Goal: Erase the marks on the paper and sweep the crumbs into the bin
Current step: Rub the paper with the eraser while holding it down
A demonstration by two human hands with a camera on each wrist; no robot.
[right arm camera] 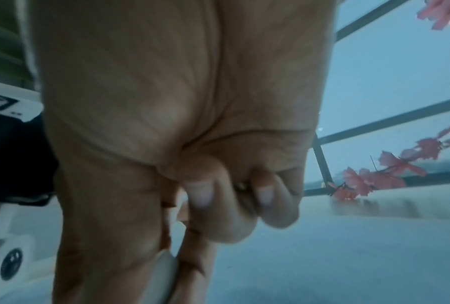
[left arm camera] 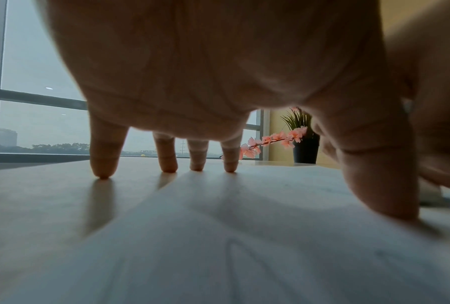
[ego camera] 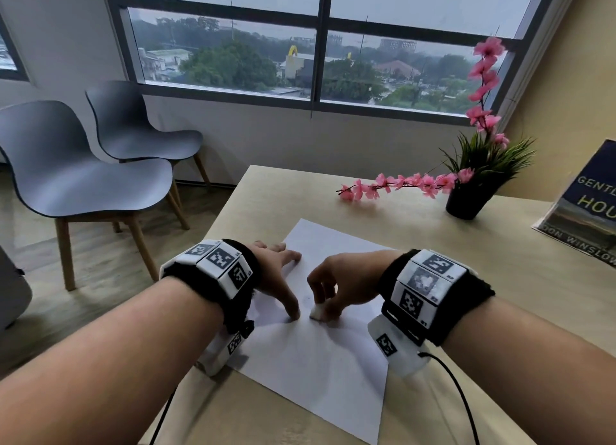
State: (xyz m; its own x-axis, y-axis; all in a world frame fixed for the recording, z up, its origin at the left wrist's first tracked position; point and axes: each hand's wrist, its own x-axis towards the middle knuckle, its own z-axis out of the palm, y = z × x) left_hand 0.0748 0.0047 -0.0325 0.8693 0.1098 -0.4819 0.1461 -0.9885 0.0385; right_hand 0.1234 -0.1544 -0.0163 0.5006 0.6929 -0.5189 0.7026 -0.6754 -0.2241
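Head view: left hand (ego camera: 273, 271) presses spread fingers (left arm camera: 103, 162) flat on white paper sheet (ego camera: 320, 371) overhanging the tan wooden bench (ego camera: 500, 294) edge. Right hand (ego camera: 346, 284) pinches a small white eraser (ego camera: 317, 312) mid-sheet. Grey chairs (ego camera: 83, 174) stand left.

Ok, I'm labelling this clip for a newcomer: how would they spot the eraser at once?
Find the white paper on the wooden table. Near its middle, the right hand pinches a small white eraser onto the sheet. It is the only block on the paper; the left hand nearby holds nothing.

Left hand (ego camera: 278, 278) flat with fingers (left arm camera: 103, 156) spread, right hand (ego camera: 346, 286) curled, fingertips pinching downward.
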